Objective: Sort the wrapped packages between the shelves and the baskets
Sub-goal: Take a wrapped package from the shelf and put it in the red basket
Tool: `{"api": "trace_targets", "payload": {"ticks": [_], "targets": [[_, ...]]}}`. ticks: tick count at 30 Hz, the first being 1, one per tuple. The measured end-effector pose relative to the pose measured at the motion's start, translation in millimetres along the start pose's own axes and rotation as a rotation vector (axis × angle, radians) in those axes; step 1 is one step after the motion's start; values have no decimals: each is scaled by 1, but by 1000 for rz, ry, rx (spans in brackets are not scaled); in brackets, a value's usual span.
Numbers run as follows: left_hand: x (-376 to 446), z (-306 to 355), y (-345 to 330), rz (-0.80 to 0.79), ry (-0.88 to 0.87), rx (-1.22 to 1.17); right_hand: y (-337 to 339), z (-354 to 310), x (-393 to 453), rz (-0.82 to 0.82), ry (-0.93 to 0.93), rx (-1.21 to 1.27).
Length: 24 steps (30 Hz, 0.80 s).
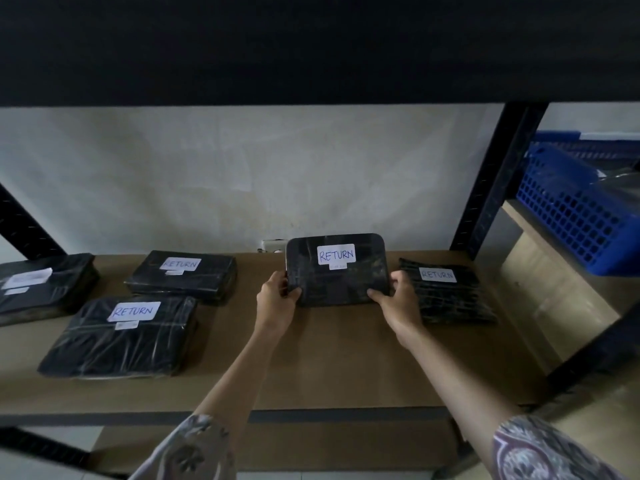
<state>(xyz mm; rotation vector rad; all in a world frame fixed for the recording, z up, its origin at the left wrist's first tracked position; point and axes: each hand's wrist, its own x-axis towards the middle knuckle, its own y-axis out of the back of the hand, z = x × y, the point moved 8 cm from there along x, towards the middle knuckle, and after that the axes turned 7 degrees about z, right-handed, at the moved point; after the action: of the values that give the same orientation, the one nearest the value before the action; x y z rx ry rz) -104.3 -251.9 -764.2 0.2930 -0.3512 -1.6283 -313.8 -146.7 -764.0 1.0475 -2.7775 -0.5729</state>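
Black plastic wraps the RETURN package at frame centre, gripped at its lower corners by the left hand and right hand, tilted up over the shelf. Four more wrapped packages lie around it, so sorting looks partly done. At the right edge, a blue basket waits.

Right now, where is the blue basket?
The blue basket sits at the far right of the head view, on the neighbouring shelf beyond the black upright post, above and right of the packages.
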Motion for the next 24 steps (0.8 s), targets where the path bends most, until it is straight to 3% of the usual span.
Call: {"api": "trace_targets", "payload": {"ticks": [7, 13, 19, 24], "targets": [[-13, -3, 7, -114, -9, -24, 8, 0, -12, -25, 14, 66], [-68, 13, 29, -225, 51, -94, 33, 1, -56, -80, -234, 418], [-141, 70, 72, -186, -8, 93, 112, -30, -123, -6, -227, 396], [-201, 144, 84, -266, -151, 212, 193, -61, -174, 67, -256, 478]]}}
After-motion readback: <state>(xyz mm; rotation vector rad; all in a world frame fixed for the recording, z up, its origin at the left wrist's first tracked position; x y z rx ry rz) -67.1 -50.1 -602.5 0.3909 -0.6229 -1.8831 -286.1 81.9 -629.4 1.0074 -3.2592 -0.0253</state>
